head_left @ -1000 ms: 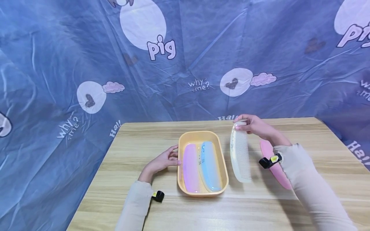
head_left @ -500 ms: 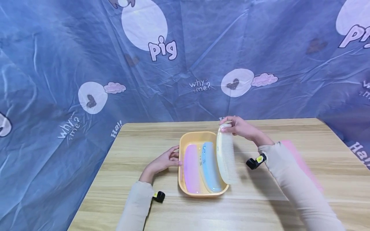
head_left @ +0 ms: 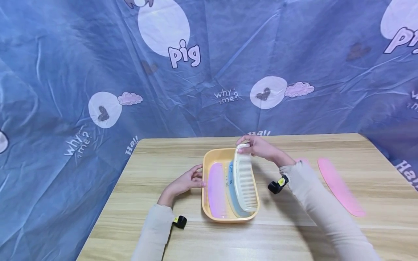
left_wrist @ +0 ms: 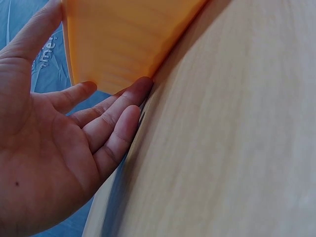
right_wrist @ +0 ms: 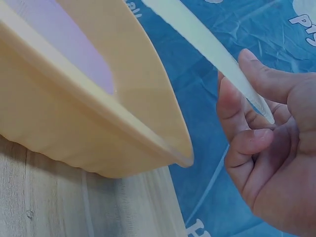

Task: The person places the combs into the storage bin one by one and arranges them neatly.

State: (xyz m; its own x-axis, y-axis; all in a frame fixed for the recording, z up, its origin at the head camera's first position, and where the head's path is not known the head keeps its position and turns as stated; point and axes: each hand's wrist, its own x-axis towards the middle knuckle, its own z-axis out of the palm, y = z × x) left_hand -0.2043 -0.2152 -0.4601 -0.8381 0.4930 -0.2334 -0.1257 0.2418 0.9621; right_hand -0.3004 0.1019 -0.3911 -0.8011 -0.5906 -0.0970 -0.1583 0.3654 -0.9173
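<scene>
The white comb (head_left: 244, 181) is over the yellow tray (head_left: 217, 155), its long axis running away from the person, teeth to the right, partly hiding the blue comb (head_left: 232, 191). The purple comb (head_left: 215, 192) lies leftward. The left hand (head_left: 183, 183) touches the tray's outer wall with spread fingers; farther, the right hand (head_left: 259, 148) pinches with its fingers the far end of this pale, curved comb.

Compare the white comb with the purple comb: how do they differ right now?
Colour: the white comb is creamy white; the purple comb is lilac.
Support: the right hand grips one end of the white comb, raising that end; the purple comb lies in the tray with no hand on it.
Both have a curved back and a row of fine teeth.
</scene>
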